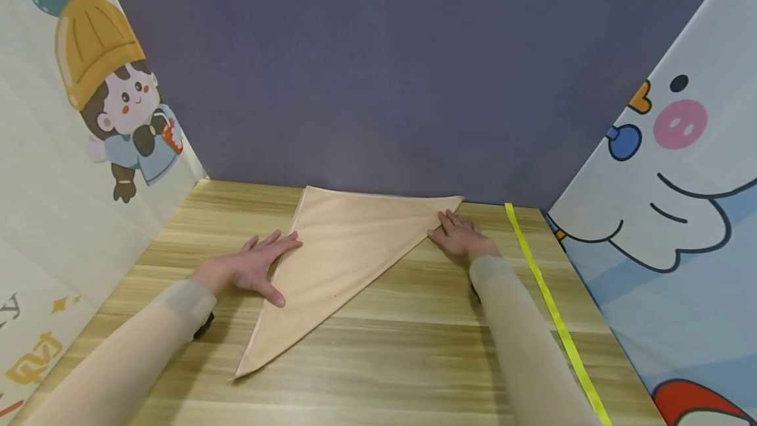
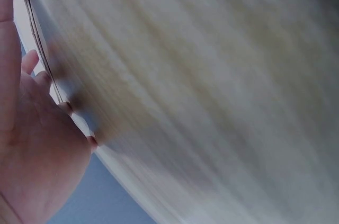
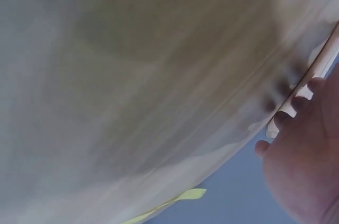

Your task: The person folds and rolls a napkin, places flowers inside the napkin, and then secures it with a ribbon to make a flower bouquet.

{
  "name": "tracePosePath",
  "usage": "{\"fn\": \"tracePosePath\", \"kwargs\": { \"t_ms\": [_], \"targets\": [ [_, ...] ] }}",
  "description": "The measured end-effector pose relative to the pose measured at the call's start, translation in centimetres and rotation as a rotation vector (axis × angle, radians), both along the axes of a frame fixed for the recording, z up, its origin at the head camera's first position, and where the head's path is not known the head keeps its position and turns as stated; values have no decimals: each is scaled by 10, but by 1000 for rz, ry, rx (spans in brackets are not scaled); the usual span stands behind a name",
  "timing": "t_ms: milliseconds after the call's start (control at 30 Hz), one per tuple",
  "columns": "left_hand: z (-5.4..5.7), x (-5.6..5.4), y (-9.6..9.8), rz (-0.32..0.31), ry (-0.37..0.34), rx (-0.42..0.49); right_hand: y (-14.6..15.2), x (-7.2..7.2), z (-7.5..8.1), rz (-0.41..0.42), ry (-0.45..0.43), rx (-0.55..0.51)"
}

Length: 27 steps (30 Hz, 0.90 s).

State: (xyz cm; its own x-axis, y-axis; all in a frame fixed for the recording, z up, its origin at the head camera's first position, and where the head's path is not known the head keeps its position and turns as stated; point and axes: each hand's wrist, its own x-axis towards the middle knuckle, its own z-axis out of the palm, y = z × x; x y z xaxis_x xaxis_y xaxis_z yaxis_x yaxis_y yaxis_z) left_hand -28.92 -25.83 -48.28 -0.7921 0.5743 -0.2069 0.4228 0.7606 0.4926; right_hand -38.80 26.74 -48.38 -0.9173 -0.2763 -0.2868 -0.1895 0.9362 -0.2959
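A peach-coloured cloth [image 1: 349, 242], folded into a triangle, lies on the wooden table. Its long slanted fold faces the person, and light stitching runs down its left side. My left hand [image 1: 254, 268] has its fingers spread, with fingertips and thumb resting on the cloth's left edge. At the far right corner, my right hand [image 1: 460, 236] touches the slanted fold with extended fingers. In the left wrist view the palm [image 2: 42, 150] appears beside the cloth's layered edge. The right wrist view shows fingertips along the fold, next to the palm [image 3: 304, 166].
A yellow tape strip [image 1: 547, 294] runs down the right of the wooden table [image 1: 390, 360]. Behind the table stands a dark grey-purple panel [image 1: 378, 71]. Cartoon-printed panels flank it, the left panel [image 1: 41, 169] and the right panel [image 1: 698, 215].
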Motion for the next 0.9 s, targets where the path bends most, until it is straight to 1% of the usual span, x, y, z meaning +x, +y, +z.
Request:
{"fn": "tracePosePath", "kwargs": {
  "t_ms": [167, 400, 600, 767, 900],
  "targets": [
    [1, 2, 0, 1, -7, 3, 1, 2, 2, -44, 21, 15],
    [1, 2, 0, -1, 3, 5, 1, -1, 7, -46, -30, 15],
    [0, 1, -1, 0, -5, 8, 1, -2, 10, -61, -21, 6],
    [-1, 0, -1, -3, -6, 8, 1, -3, 10, -64, -35, 31],
    [-2, -1, -1, -1, -4, 7, 4, -7, 7, -68, -58, 14]
  ]
}}
